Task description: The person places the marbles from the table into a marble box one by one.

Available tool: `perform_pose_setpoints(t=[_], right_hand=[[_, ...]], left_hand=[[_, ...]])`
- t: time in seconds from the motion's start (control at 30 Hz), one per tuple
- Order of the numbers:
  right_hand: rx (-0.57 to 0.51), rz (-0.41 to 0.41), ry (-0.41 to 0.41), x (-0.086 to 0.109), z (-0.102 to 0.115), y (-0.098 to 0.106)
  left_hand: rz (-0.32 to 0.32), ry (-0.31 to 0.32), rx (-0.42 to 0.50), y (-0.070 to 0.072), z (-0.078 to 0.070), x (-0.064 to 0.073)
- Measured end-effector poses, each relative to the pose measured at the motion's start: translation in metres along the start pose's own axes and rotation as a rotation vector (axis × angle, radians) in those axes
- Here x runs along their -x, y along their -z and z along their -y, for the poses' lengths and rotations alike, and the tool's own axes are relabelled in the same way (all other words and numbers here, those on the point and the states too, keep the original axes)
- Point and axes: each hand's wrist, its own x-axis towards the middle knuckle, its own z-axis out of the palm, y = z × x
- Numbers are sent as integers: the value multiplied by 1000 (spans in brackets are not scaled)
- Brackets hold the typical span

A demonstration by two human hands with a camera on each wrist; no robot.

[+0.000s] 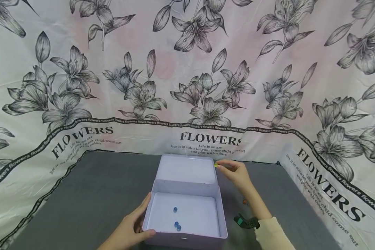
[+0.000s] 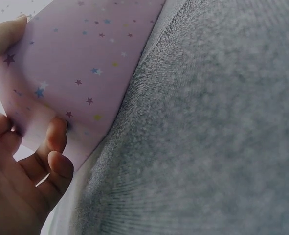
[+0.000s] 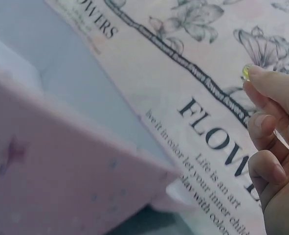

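A lilac hinged box with small printed stars stands on the table, its lid laid back. Three blue marbles lie on its white floor, two of them close together near the front. My left hand holds the box at its left front corner, thumb at the front rim and fingers along the side wall. Beyond the box, beside the lid's right edge, my right hand pinches a clear yellow-green marble between thumb and forefinger. The other fingers of that hand are curled.
On the dark grey table, an orange marble lies right of the box, partly behind my right forearm. A black strap with a green patch is at my right wrist. Flower-printed cloth surrounds the table at the back and sides.
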Motion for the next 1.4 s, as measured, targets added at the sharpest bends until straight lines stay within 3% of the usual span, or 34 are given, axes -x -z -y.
perform_pose_setpoints(t=[0.3,0.6,0.83,0.97,1.1,1.23,1.4], right_hand=[[-68,43,6,-18,19,-20],[-96,184,56,-32,23,-49],[-83,265,34,-35,28,-70],[-48,324,27,-36,32,-80],[-9,391,4,-35,33,-89],[-1,461,33,-33,32,-98],[-2,526,71,-30,27,-108]], left_hand=[[-2,5,16,0,1,-1],[2,8,7,-1,-1,-1],[2,22,16,-1,-3,0],[8,-18,42,-2,-4,1],[6,-16,38,-4,-4,2],[-3,0,15,-6,-3,2],[-5,-25,-1,-8,1,3]])
